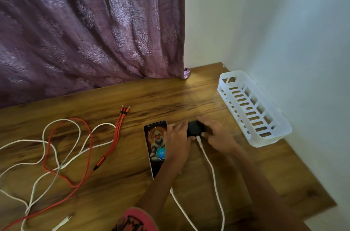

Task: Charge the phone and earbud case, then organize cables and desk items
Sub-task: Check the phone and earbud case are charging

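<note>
A black earbud case (195, 127) lies on the wooden desk (117, 98) between my two hands. My left hand (177, 140) grips its left side, and my right hand (217, 135) grips its right side. A white cable (214, 174) runs from the desk's front edge, and its plug (198, 140) meets the near side of the case. The phone (154, 147) lies face up with its screen lit, partly under my left hand and forearm. A second white cable (178, 204) leads toward the phone's near end, which is hidden.
An orange three-headed cable (89, 147) and loose white cables (47, 141) are tangled across the left of the desk. A white slotted plastic basket (274, 134) stands against the right wall. A purple curtain (85, 22) hangs behind the desk.
</note>
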Demonstrator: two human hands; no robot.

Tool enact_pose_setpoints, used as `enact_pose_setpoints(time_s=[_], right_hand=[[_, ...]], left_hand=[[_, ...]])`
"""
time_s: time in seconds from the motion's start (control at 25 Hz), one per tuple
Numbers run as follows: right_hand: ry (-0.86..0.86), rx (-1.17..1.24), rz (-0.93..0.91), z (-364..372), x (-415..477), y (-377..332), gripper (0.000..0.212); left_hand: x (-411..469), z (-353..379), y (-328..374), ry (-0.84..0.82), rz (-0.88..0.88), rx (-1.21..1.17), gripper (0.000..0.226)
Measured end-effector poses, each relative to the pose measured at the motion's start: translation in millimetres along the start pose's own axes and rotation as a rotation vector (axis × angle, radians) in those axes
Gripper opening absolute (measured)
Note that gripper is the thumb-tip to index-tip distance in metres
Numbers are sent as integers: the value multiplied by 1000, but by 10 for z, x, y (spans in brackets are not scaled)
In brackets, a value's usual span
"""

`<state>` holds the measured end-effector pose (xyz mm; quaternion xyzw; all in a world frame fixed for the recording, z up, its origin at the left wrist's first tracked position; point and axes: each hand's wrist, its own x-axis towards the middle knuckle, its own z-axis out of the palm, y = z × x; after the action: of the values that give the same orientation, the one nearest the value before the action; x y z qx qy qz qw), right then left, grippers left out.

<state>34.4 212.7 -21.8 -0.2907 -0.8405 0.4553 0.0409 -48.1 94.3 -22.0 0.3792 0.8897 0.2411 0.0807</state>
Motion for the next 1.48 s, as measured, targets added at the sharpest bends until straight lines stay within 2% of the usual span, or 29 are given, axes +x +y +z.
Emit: enact_pose_setpoints(time_s=[0.12, 0.2, 0.4, 0.48, 0.6, 0.8, 1.0, 1.48], right_hand=[[-15, 12, -10, -44, 1, -2, 57], [22, 32, -42, -91, -65, -62, 56], [159, 261, -226, -363, -419, -515, 56], [183, 317, -325, -477, -583, -723, 55], [207, 376, -449, -577, -809, -969, 52], [245, 405, -560, -672, -1046, -1257, 51], [283, 360, -616, -699, -1170, -1334, 51], [316, 307, -630, -687, -1275, -1341, 51]], left_hand=[[25, 6, -1, 27, 29, 1, 53], [5, -48, 21, 61, 56, -86, 53], [-185, -559, 245, 235, 174, -406, 55], [-295, -821, 331, 321, 242, -453, 56], [-468, -1154, 420, 362, 315, -505, 57], [-620, -1473, 532, 450, 421, -457, 58], [-739, -1577, 579, 456, 435, -487, 58], [-846, -1608, 617, 482, 445, -458, 56]])
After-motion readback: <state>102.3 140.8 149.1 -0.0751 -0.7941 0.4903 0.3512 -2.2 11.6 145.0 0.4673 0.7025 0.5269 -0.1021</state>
